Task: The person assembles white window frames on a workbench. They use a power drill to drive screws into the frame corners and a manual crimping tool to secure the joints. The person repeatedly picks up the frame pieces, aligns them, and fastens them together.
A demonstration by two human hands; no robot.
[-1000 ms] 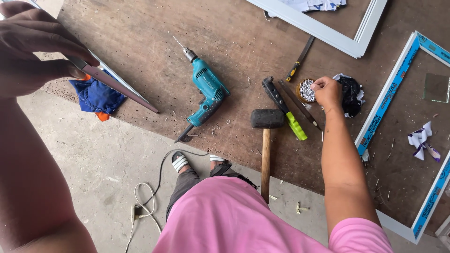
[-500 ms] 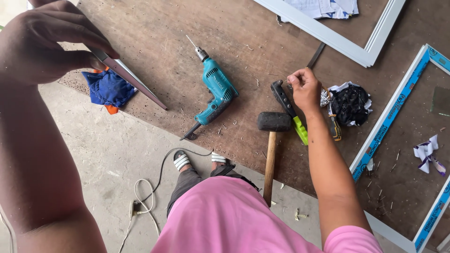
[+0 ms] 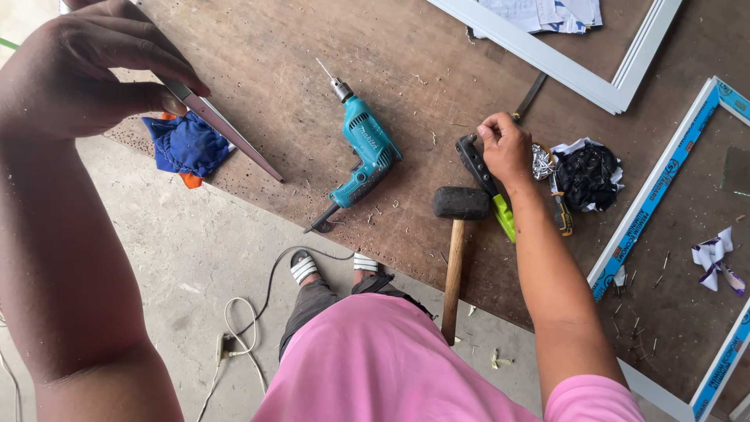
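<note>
Two hands: both busy over a worn brown surface (image 3: 258,70)
Left hand (image 3: 86,74): raised, fingers pinched on a thin metal strip (image 3: 223,129), held up as if for sighting
Right hand (image 3: 506,144): closed on the black-handled tool (image 3: 475,162) lying on the surface
Between them: one teal drill (image 3: 365,148), one mallet (image 3: 459,205), placed within reach
Beneath strip: one blue rag (image 3: 186,144)

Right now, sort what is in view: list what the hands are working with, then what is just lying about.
In hand:
left hand holds metal strip
right hand touches black-and-green tool

Lying about:
teal drill
rubber mallet
blue cloth
white frame
black crumpled bag
</note>
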